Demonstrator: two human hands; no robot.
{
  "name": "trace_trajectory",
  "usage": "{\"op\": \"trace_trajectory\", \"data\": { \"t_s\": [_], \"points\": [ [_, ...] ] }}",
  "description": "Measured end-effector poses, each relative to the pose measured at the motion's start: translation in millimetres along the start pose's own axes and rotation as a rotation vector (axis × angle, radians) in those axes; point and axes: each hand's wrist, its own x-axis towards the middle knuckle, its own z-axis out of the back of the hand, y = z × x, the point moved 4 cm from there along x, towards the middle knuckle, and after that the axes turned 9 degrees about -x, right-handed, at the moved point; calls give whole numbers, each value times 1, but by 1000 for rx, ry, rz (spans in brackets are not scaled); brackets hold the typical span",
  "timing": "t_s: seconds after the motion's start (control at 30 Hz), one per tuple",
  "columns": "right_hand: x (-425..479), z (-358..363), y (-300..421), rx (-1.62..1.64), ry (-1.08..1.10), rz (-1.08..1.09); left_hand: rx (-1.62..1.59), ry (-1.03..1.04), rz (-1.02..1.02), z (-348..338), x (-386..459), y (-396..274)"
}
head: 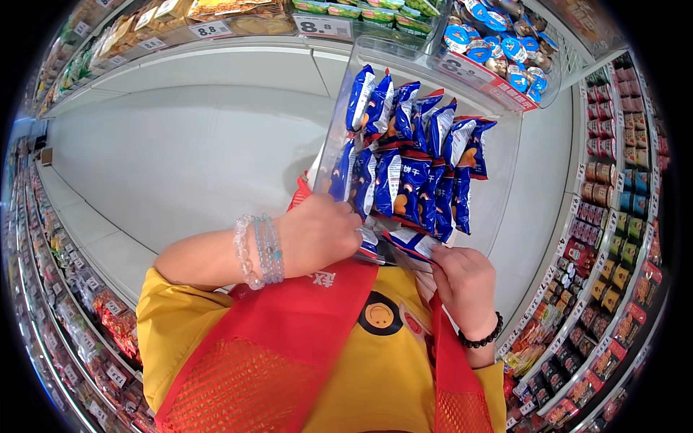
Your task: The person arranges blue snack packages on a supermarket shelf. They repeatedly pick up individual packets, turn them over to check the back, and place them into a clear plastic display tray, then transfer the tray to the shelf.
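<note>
A clear plastic bin (506, 162) stands before me, holding blue snack packets (414, 178) upright in two rows. Closer to my body, at the bin's near end, lie more blue and white packets. My left hand (330, 227), with beaded bracelets at its wrist, is curled over the near left corner of the bin; its fingertips are hidden, so what it grips cannot be told. My right hand (460, 279) pinches the right end of a blue and white packet (409, 242) that lies tilted at the near end.
Bins of packaged snacks (373, 15) and blue-lidded cups (495, 40) stand along the far edge. Stocked shelves (601, 216) curve down the right; more shelves of packets (81, 303) run down the left. A white floor (189, 146) spreads left of the bin.
</note>
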Motion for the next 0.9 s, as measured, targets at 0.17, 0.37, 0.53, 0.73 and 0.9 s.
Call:
{"op": "trace_trajectory", "data": {
  "t_s": [0.17,0.37,0.53,0.73,0.9],
  "points": [
    [-1,-1,4,-154,64,21,-161,-145,-70,11,-3,-2],
    [17,33,9,186,-25,36,-475,-294,23,59,-4,-1],
    [58,22,23,687,-161,-125,-631,-528,55,79,12,-4],
    [67,5,19,975,-192,-256,-642,-729,9,78,26,19],
    [65,-1,13,1019,-263,-309,-789,-732,93,73,29,28]
  ]
}}
